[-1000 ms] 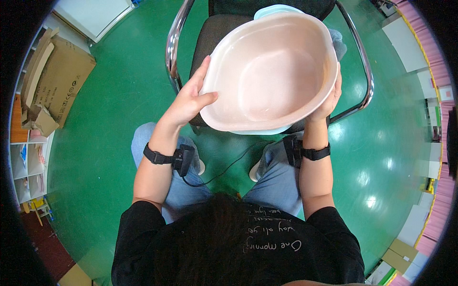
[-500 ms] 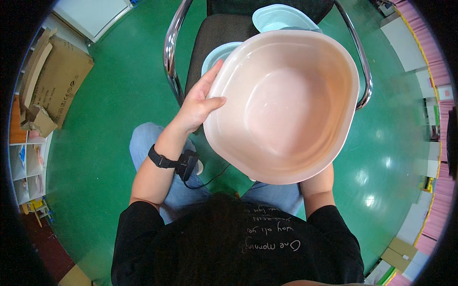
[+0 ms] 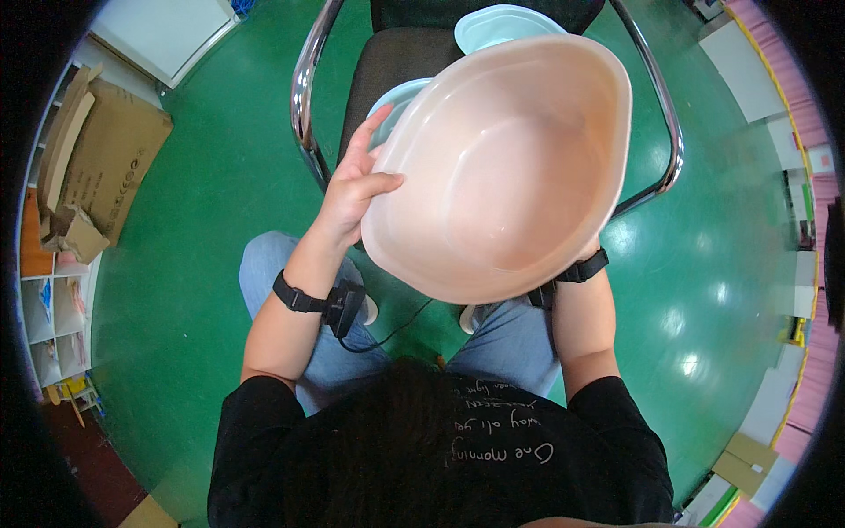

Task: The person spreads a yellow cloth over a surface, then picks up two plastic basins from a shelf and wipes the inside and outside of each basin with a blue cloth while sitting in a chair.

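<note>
A large pale pink plastic basin [image 3: 502, 185] is held up in front of me, tilted, with its empty inside facing me. My left hand [image 3: 352, 180] grips its left rim, thumb on the inner side and fingers behind. At the basin's lower right, my right hand [image 3: 591, 250] reaches behind the wall; its fingers are hidden. Beyond it, a light blue basin [image 3: 497, 26] shows at the back of a chair seat. Another light blue rim [image 3: 400, 101] shows by my left fingers; the pink basin covers the rest.
The dark chair [image 3: 396, 57] has curved chrome armrests [image 3: 304, 97] on both sides. An opened cardboard box [image 3: 114, 158] and a white shelf unit [image 3: 53, 326] stand at the left. Boxes [image 3: 748, 462] and pink curtains [image 3: 805, 352] line the right edge. The floor is green.
The pink basin has shifted slightly up and left and tipped further, so its opening looks narrower. My right wrist with its black strap has come into sight below it.
</note>
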Motion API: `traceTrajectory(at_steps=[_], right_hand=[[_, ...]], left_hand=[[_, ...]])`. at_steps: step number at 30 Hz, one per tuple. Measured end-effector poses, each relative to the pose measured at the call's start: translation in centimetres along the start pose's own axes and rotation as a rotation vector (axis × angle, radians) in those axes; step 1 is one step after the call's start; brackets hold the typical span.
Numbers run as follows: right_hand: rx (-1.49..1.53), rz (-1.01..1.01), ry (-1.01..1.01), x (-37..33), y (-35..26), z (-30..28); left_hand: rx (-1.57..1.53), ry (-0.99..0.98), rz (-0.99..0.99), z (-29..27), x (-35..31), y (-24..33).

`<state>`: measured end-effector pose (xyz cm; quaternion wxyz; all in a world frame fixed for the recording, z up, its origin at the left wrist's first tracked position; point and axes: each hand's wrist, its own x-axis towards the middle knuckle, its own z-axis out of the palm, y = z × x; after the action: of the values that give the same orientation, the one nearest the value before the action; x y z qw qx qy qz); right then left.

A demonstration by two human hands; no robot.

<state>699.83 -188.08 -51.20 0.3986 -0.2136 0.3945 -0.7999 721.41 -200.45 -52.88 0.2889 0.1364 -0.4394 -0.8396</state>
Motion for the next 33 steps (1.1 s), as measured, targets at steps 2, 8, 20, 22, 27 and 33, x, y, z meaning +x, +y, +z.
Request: traceTrajectory(at_steps=[2, 8, 20, 22, 27, 33], right_hand=[[0.016, 0.035, 0.012, -0.2, 0.0, 0.0], [0.073, 0.142, 0.033, 0.8, 1.3, 0.5], [0.147, 0.251, 0.056, 2.2, 4.8, 2.3], [0.15, 0.261, 0.055, 2.0, 5.1, 2.6], [0.144, 0.272, 0.061, 1.1, 5.1, 3.0], [0.138, 0.279, 0.067, 1.2, 4.7, 3.0]], left_hand=[[0.004, 0.017, -0.026, -0.2, 0.2, -0.2], [-0.058, 0.044, -0.004, 0.1, 0.3, -0.1], [-0.145, 0.22, 0.026, 1.2, 0.3, 0.9], [-0.122, 0.243, 0.049, 1.1, 0.4, 0.9], [0.236, 0.302, 0.14, 0.3, 0.7, 0.1], [0.825, 0.335, 0.359, 0.4, 0.1, 0.3]])
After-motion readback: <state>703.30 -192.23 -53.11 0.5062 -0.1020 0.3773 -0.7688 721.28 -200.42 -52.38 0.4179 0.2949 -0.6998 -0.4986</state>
